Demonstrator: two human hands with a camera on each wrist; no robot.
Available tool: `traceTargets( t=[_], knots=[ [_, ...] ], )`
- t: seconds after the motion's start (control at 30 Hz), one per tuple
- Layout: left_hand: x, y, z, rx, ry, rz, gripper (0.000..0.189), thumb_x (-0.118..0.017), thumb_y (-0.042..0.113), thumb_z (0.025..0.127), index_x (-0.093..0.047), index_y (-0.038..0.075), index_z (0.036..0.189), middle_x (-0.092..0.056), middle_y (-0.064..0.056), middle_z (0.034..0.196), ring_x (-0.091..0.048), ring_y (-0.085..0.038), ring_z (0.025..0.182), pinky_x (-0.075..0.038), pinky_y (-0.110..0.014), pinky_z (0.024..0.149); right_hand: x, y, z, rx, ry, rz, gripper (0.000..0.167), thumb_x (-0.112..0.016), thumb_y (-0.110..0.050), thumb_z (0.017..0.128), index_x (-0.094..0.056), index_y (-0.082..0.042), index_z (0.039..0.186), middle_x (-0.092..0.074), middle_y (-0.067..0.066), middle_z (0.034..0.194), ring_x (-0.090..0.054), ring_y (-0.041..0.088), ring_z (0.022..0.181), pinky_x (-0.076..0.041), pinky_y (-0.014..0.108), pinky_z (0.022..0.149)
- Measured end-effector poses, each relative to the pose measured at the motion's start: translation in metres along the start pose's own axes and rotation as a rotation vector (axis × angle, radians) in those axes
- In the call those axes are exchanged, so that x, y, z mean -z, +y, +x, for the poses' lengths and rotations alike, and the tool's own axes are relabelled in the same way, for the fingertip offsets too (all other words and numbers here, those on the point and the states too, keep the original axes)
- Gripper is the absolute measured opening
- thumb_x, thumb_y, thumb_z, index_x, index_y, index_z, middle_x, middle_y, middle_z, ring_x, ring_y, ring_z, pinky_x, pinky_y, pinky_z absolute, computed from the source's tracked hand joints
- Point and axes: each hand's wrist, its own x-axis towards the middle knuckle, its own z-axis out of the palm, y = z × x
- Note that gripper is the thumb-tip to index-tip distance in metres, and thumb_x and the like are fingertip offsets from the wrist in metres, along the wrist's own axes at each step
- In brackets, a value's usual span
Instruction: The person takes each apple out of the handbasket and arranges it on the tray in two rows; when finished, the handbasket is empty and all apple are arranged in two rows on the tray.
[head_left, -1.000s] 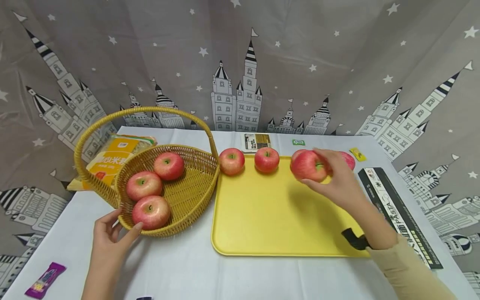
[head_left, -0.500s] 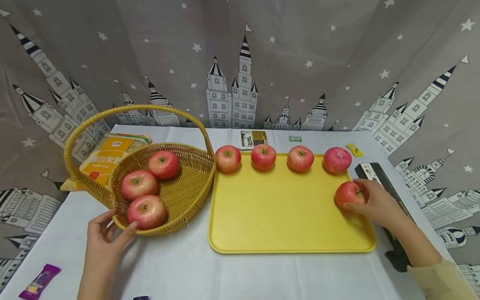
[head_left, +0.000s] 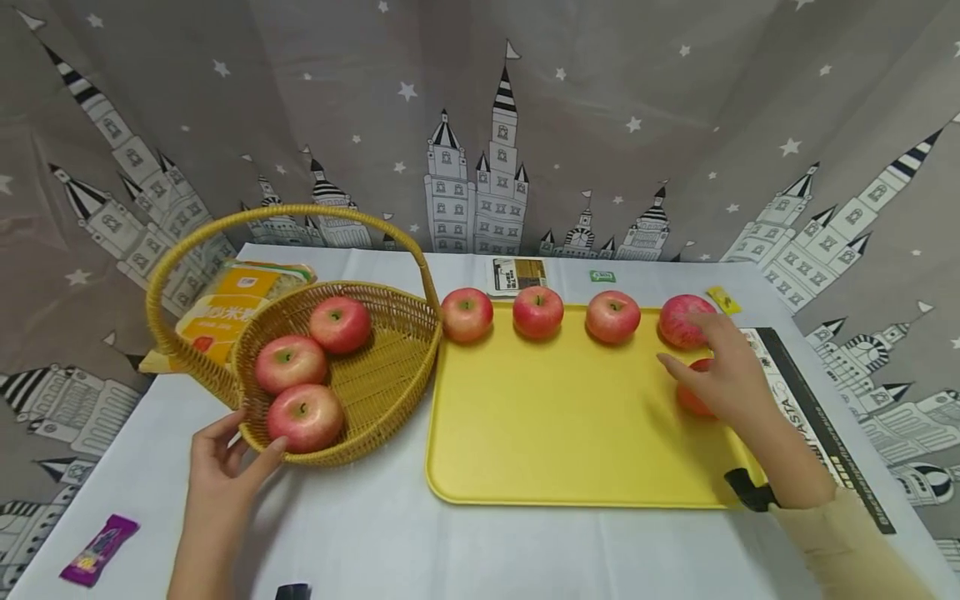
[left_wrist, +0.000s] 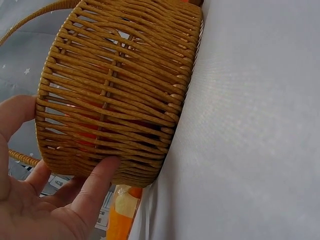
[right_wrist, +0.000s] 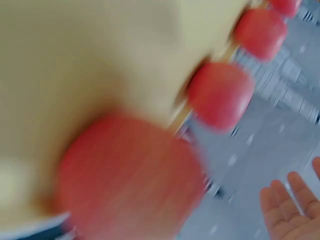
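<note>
Castle-printed grey curtain (head_left: 315, 125) behind a white table (head_left: 525, 550), with a basket (head_left: 375, 358) at left and a yellow tray (head_left: 540, 425) at right. Eight apples are visible in the head view. Three lie together in the left part of the basket, whose remaining floor is bare. Four stand in a spaced row along the far edge of the tray, from the leftmost apple (head_left: 467, 315), just beside the basket, to the rightmost apple (head_left: 684, 322). One more, the fifth apple (head_left: 692, 400), sits on the tray's right side, nearer the person than the row and partly hidden.

Left hand (head_left: 221, 475): thumb at the basket's rim and a finger against its woven wall, holding it. Right hand (head_left: 731, 375): fingers spread and grasping nothing, above the fifth apple; blur in the right wrist view makes contact uncertain.

Progress, as judged: laying out the apples appears more than half done, with five placed and three left in the basket. The far row looks complete; the nearer part of the tray remains unfilled.
</note>
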Motion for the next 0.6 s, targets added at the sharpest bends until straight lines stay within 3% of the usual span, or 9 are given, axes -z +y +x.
traceTargets(
  t=[0.13, 0.3, 0.43, 0.6],
  knots=[
    [-0.001, 0.001, 0.0, 0.002, 0.001, 0.014, 0.063, -0.071, 0.005, 0.087, -0.032, 0.03, 0.13, -0.02, -0.006, 0.148, -0.027, -0.021, 0.137, -0.041, -0.001, 0.083, -0.024, -0.028, 0.015, 0.118, 0.026, 0.093, 0.045, -0.076, -0.014, 0.083, -0.059, -0.002, 0.122, -0.058, 0.017, 0.117, -0.052, 0.034, 0.108, -0.046, 0.055, 0.094],
    [-0.002, 0.002, -0.001, 0.012, -0.012, 0.053, 0.066, -0.072, 0.012, 0.087, -0.029, 0.026, 0.136, -0.019, -0.007, 0.149, -0.027, -0.021, 0.137, -0.041, -0.004, 0.089, -0.057, -0.077, 0.032, 0.235, -0.003, 0.194, 0.046, -0.077, -0.014, 0.083, -0.059, -0.004, 0.124, -0.06, 0.014, 0.12, -0.055, 0.031, 0.109, -0.051, 0.048, 0.092],
    [0.0, 0.001, -0.001, 0.01, -0.014, 0.066, 0.069, -0.073, 0.015, 0.087, -0.028, 0.024, 0.139, -0.019, -0.008, 0.15, -0.027, -0.02, 0.136, -0.04, -0.004, 0.09, -0.087, -0.129, 0.039, 0.359, -0.125, 0.236, 0.053, -0.077, -0.022, 0.083, -0.057, -0.005, 0.13, -0.058, 0.01, 0.126, -0.054, 0.026, 0.112, -0.05, 0.041, 0.095],
    [0.002, 0.0, -0.001, 0.002, -0.014, 0.059, 0.067, -0.073, 0.014, 0.087, -0.029, 0.025, 0.137, -0.02, -0.007, 0.149, -0.028, -0.019, 0.136, -0.04, -0.005, 0.09, -0.129, -0.195, 0.039, 0.525, -0.357, 0.235, 0.059, -0.071, -0.034, 0.088, -0.05, -0.013, 0.139, -0.052, 0.002, 0.136, -0.045, 0.017, 0.125, -0.037, 0.029, 0.108]
  ],
)
